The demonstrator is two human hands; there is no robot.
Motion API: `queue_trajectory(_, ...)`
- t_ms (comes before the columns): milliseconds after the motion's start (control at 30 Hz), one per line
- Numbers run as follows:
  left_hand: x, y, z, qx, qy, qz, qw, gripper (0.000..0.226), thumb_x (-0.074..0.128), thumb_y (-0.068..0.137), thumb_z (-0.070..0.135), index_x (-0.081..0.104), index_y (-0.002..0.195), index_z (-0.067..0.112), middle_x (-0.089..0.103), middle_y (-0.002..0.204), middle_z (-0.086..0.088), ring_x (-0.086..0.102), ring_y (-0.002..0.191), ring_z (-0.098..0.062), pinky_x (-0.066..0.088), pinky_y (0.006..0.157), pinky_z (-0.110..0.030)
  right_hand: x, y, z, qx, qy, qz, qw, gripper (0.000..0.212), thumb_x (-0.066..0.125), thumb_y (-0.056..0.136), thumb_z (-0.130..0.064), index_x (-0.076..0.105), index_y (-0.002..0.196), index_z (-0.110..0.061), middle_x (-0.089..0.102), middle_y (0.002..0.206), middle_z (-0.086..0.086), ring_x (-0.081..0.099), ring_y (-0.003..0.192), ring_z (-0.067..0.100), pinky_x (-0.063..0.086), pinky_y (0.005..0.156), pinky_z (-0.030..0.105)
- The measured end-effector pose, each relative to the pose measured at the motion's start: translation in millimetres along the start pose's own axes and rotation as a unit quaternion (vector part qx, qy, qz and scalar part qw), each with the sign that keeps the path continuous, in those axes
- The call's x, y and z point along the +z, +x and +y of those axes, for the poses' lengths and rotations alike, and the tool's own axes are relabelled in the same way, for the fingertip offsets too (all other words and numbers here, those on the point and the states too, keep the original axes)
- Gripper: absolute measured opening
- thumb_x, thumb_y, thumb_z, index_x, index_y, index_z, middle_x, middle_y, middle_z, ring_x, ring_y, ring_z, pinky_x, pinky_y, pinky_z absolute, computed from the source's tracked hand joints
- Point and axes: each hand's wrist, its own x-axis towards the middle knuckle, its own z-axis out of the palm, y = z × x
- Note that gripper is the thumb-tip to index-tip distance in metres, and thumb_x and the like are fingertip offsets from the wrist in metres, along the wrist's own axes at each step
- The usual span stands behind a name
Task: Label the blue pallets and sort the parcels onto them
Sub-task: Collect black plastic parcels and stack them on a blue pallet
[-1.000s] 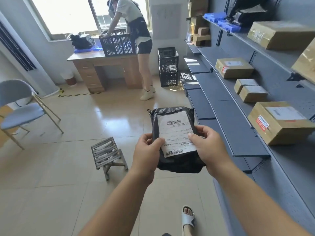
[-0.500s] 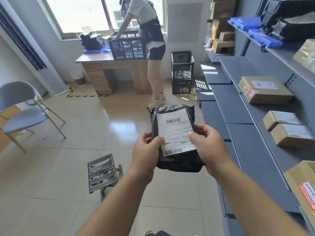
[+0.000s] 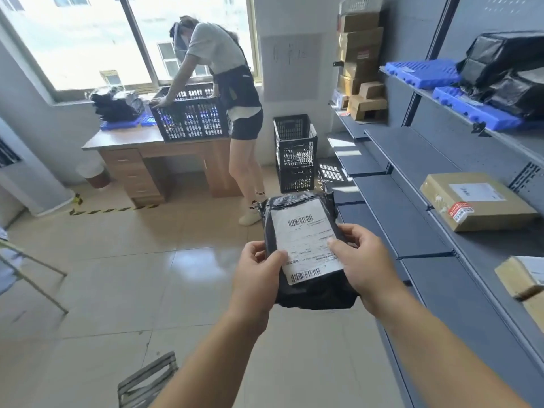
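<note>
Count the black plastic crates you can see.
3. A first crate stands on the desk, where another person holds it. Two are stacked on the floor: an upper crate on a lower crate. More may be hidden.

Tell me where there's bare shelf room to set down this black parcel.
The middle shelf is bare between the far carton stack and the brown box; the lower shelf beside your black parcel is bare too. The top shelf is crowded: blue pallets carry black bags.
</note>
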Motion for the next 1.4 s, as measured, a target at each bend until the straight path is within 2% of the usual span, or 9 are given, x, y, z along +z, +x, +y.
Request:
queue_trajectory(233, 39, 108, 20, -0.019, 0.013, -0.042, 0.999, 0.019, 0.067, 0.089, 0.012, 0.063, 0.107, 0.016, 0.08, 0.096, -0.002, 0.078, 0.081, -0.022, 0.058, 0.056, -0.029, 4, 99, 0, 0.018, -0.007, 0.041, 0.999, 0.013, 0.067, 0.094, -0.021, 0.069, 0.101, -0.032, 0.075, 0.098, -0.013, 0.073, 0.091, 0.01, 0.065, 0.073, 0.04)
queue_trajectory(367, 79, 173, 29, -0.016, 0.014, -0.049, 0.999, 0.021, 0.068, 0.087, 0.013, 0.063, 0.107, 0.015, 0.079, 0.1, -0.006, 0.078, 0.084, -0.025, 0.058, 0.057, -0.031, -5, 173, 0, 0.015, 0.004, 0.058, 0.998, 0.016, 0.068, 0.093, -0.019, 0.07, 0.108, -0.026, 0.076, 0.098, -0.011, 0.074, 0.089, 0.009, 0.064, 0.075, 0.037)
queue_trajectory(567, 152, 256, 59, 0.002, 0.0, -0.038, 0.999, 0.021, 0.068, 0.087, 0.011, 0.064, 0.108, 0.014, 0.079, 0.102, -0.008, 0.078, 0.085, -0.026, 0.058, 0.059, -0.032, -29, 292, -18, -0.01, 0.013, 0.052, 0.999, 0.016, 0.07, 0.091, -0.019, 0.071, 0.105, -0.027, 0.077, 0.094, -0.011, 0.074, 0.09, 0.009, 0.062, 0.077, 0.035)
queue_trajectory(700, 190, 306, 79, 0.009, -0.013, -0.029, 0.999, 0.02, 0.066, 0.091, 0.007, 0.063, 0.109, 0.013, 0.079, 0.101, -0.008, 0.078, 0.084, -0.025, 0.058, 0.058, -0.03, -40, 361, -33, -0.027, 0.017, 0.029, 0.999, 0.014, 0.07, 0.092, -0.02, 0.071, 0.104, -0.028, 0.077, 0.092, -0.017, 0.073, 0.088, 0.005, 0.061, 0.069, 0.026)
queue_trajectory(900, 229, 369, 92, -0.007, -0.022, -0.029, 0.999, 0.018, 0.064, 0.094, 0.006, 0.063, 0.111, 0.013, 0.08, 0.098, -0.007, 0.078, 0.081, -0.024, 0.058, 0.057, -0.03, -48, 436, -39, -0.016, 0.014, 0.021, 1.0, 0.013, 0.069, 0.093, -0.019, 0.071, 0.102, -0.029, 0.077, 0.091, -0.015, 0.075, 0.085, 0.007, 0.064, 0.074, 0.035)
queue_trajectory(1033, 252, 417, 102, -0.013, -0.031, -0.047, 0.998, 0.018, 0.063, 0.095, 0.005, 0.061, 0.111, 0.011, 0.08, 0.096, -0.007, 0.078, 0.076, -0.022, 0.057, 0.053, -0.029, -47, 485, -47, -0.015, 0.017, 0.03, 0.999, 0.019, 0.069, 0.093, -0.018, 0.071, 0.111, -0.024, 0.077, 0.099, -0.007, 0.075, 0.092, 0.013, 0.064, 0.079, 0.039)
queue_trajectory(1200, 281, 495, 122, -0.012, -0.035, -0.083, 0.996, 0.019, 0.064, 0.095, 0.005, 0.062, 0.112, 0.012, 0.08, 0.097, -0.007, 0.079, 0.078, -0.023, 0.057, 0.053, -0.029, -44, 556, -60, -0.024, 0.003, 0.063, 0.998, 0.017, 0.07, 0.092, -0.022, 0.071, 0.108, -0.028, 0.077, 0.1, -0.011, 0.074, 0.094, 0.012, 0.062, 0.083, 0.042)
queue_trajectory(1300, 301, 544, 140, -0.015, -0.035, -0.111, 0.993, 0.019, 0.064, 0.094, 0.005, 0.062, 0.112, 0.012, 0.08, 0.095, -0.007, 0.079, 0.077, -0.023, 0.057, 0.052, -0.029, -44, 595, -73, -0.03, 0.005, 0.083, 0.996, 0.013, 0.069, 0.093, -0.023, 0.072, 0.102, -0.031, 0.078, 0.096, -0.013, 0.075, 0.092, 0.01, 0.063, 0.077, 0.034)
queue_trajectory(1400, 328, 587, 158, -0.018, -0.027, -0.153, 0.988, 0.018, 0.064, 0.093, 0.005, 0.064, 0.109, 0.013, 0.08, 0.095, -0.007, 0.079, 0.078, -0.025, 0.058, 0.053, -0.031, -50, 625, -86, -0.031, 0.028, 0.104, 0.994, 0.014, 0.068, 0.093, -0.024, 0.073, 0.102, -0.033, 0.079, 0.097, -0.009, 0.076, 0.09, 0.013, 0.064, 0.07, 0.035)
